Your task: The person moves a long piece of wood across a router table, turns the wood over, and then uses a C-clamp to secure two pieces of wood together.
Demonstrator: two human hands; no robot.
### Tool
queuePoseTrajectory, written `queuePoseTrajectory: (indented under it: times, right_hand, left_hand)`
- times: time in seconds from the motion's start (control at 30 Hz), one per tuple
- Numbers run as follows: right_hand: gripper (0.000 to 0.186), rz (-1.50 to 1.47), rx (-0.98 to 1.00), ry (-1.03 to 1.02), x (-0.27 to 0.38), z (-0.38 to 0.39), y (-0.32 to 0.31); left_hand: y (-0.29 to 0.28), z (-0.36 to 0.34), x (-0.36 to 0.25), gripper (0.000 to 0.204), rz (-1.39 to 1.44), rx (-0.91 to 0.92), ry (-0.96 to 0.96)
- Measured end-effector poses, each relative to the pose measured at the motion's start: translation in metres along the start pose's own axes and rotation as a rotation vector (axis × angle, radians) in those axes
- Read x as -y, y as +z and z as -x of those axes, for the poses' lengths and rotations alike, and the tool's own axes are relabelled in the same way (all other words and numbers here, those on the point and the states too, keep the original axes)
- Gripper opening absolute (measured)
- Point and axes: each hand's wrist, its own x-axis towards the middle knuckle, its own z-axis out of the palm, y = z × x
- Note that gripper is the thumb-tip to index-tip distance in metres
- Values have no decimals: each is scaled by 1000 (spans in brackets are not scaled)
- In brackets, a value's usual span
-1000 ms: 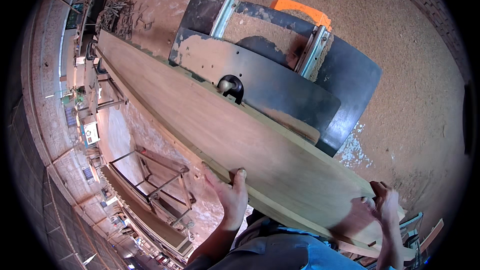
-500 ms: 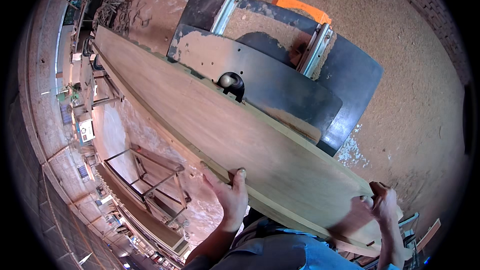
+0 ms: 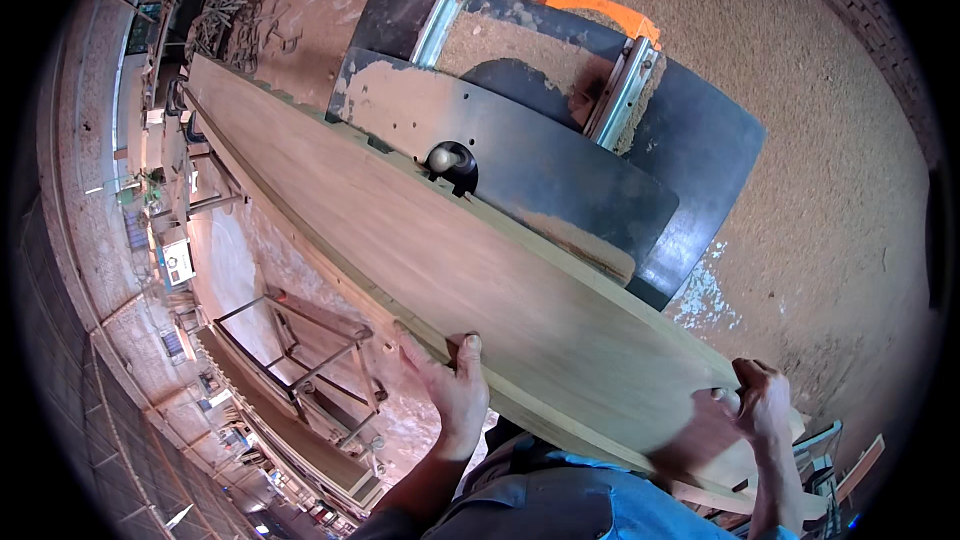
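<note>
I have both hands on a long wooden board (image 3: 400,235), its broad pale face up. My left hand (image 3: 458,398) pinches the near edge, thumb on top and set apart from the fingers, which lie along the side and are partly hidden. My right hand (image 3: 760,405) grips the far edge close to the board's right end, fingers curled over it and thumb on the face.

The board slants across the near side of a dark desk (image 3: 710,155), running out past its left edge and, the other way, past its near right corner. Against the board's far edge, a rounded metal knob (image 3: 443,159) shows in a round opening in a dark plate (image 3: 590,185). Dust coats the plate's left end.

Behind the plate, one metal rail (image 3: 440,22) crosses the desk near its far left corner, and a second rail (image 3: 622,95) lies farther right. An orange piece (image 3: 595,10) stands at the desk's far edge. Sawdust (image 3: 810,180) covers the floor beyond the right edge.
</note>
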Motion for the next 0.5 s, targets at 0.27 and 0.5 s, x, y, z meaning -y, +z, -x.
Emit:
queuePoseTrajectory:
  times: [0.27, 0.5]
  right_hand:
    - [88, -8, -5, 13, 1, 0, 1]
    - [87, 39, -8, -3, -9, 1, 3]
  left_hand:
    - [-2, -3, -3, 100, 113, 39, 11]
    - [-2, -4, 5, 101, -23, 26, 75]
